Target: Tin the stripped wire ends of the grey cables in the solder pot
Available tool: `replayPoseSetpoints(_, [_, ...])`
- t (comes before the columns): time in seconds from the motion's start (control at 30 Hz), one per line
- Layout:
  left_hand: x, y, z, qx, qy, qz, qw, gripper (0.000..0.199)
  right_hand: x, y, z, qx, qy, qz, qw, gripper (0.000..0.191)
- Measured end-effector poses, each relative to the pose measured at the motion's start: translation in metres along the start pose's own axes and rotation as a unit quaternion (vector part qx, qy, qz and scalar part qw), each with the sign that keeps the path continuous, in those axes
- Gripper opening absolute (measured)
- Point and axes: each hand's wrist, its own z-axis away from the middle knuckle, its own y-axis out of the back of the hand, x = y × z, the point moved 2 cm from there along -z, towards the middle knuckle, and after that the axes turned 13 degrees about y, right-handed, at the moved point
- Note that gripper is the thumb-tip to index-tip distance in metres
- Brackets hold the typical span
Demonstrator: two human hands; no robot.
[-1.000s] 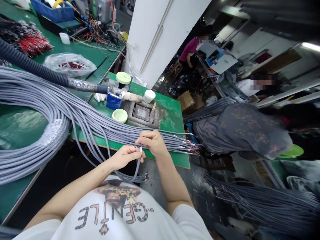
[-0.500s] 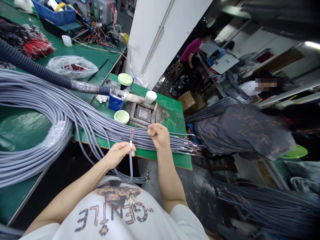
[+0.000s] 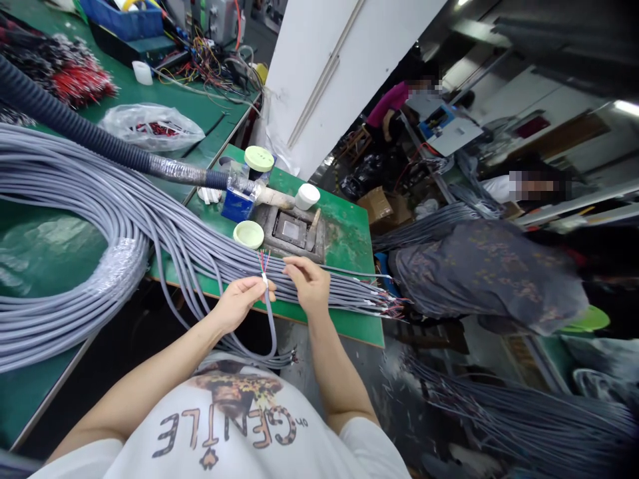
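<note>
My left hand [image 3: 243,301] pinches a grey cable [image 3: 272,326] just below its stripped end. Thin coloured wires [image 3: 264,261] fan upward from a white band at that end, and the cable's body loops down below the hand. To the right, my right hand [image 3: 310,285] is a short way from the wires. Its thumb and forefinger point toward them, apart, with nothing visible between them. Behind both hands a thick bundle of grey cables [image 3: 194,233] lies across the green bench [image 3: 344,229], wire ends toward the right.
A solder pot [image 3: 292,229] stands behind the bundle, beside a fume hose [image 3: 180,173]. Near it are an open round tub [image 3: 248,234], a white-lidded jar [image 3: 307,196] and a blue box [image 3: 237,204]. Coiled cable [image 3: 120,266] lies left. Co-workers are at the right.
The coloured wires have spread from a tight bunch into a fan. My right hand has shifted slightly left and its fingers have parted. My left hand keeps its grip on the cable.
</note>
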Motion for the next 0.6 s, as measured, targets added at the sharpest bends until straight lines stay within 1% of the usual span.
replayPoseSetpoints(0.03, [0.003, -0.001, -0.002, 0.006, -0.002, 0.028, 1.000, 0.034, -0.002, 0.001, 0.003, -0.025, 0.062, 0.040, 0.997, 0.019])
replayPoseSetpoints(0.1, [0.009, -0.003, -0.007, 0.008, -0.004, 0.072, 0.997, 0.034, -0.005, 0.001, 0.010, -0.102, 0.182, 0.092, 0.974, 0.028])
replayPoseSetpoints(0.13, [0.011, -0.005, -0.009, 0.004, -0.004, 0.085, 0.996, 0.033, -0.006, 0.000, 0.012, -0.136, 0.224, 0.104, 0.959, 0.030])
replayPoseSetpoints(0.17, [0.013, -0.007, -0.010, 0.001, -0.004, 0.088, 0.996, 0.034, -0.005, 0.000, 0.013, -0.161, 0.248, 0.112, 0.949, 0.030])
replayPoseSetpoints(0.2, [0.015, -0.008, -0.011, 0.003, -0.008, 0.081, 0.997, 0.034, -0.004, 0.000, 0.012, -0.173, 0.257, 0.116, 0.944, 0.029])
replayPoseSetpoints(0.27, [0.019, -0.007, -0.011, 0.028, -0.039, 0.028, 0.998, 0.035, -0.001, 0.001, 0.005, -0.161, 0.244, 0.119, 0.949, 0.025])
replayPoseSetpoints(0.3, [0.021, -0.004, -0.009, 0.054, -0.074, -0.017, 0.996, 0.034, 0.000, 0.003, -0.001, -0.142, 0.228, 0.120, 0.956, 0.024])
replayPoseSetpoints(0.33, [0.024, 0.000, -0.006, 0.087, -0.125, -0.071, 0.986, 0.033, 0.001, 0.004, -0.009, -0.116, 0.210, 0.124, 0.963, 0.024])
replayPoseSetpoints(0.37, [0.027, 0.006, -0.002, 0.126, -0.187, -0.130, 0.966, 0.031, 0.003, 0.005, -0.017, -0.088, 0.192, 0.130, 0.969, 0.023])
replayPoseSetpoints(0.4, [0.030, 0.012, 0.002, 0.167, -0.255, -0.188, 0.934, 0.027, 0.004, 0.006, -0.027, -0.064, 0.175, 0.138, 0.973, 0.022])
replayPoseSetpoints(0.47, [0.034, 0.026, 0.009, 0.247, -0.380, -0.284, 0.845, 0.020, 0.009, 0.004, -0.045, -0.037, 0.144, 0.153, 0.977, 0.021])
replayPoseSetpoints(0.5, [0.035, 0.034, 0.011, 0.280, -0.426, -0.320, 0.799, 0.017, 0.013, 0.002, -0.054, -0.034, 0.131, 0.157, 0.978, 0.021])
replayPoseSetpoints(0.53, [0.035, 0.041, 0.012, 0.306, -0.458, -0.348, 0.759, 0.015, 0.018, -0.002, -0.062, -0.037, 0.118, 0.159, 0.979, 0.022])
replayPoseSetpoints(0.57, [0.035, 0.047, 0.012, 0.325, -0.477, -0.370, 0.728, 0.015, 0.023, -0.005, -0.069, -0.041, 0.107, 0.162, 0.980, 0.023])
replayPoseSetpoints(0.6, [0.035, 0.052, 0.011, 0.339, -0.487, -0.387, 0.706, 0.015, 0.028, -0.009, -0.076, -0.045, 0.099, 0.168, 0.980, 0.023])
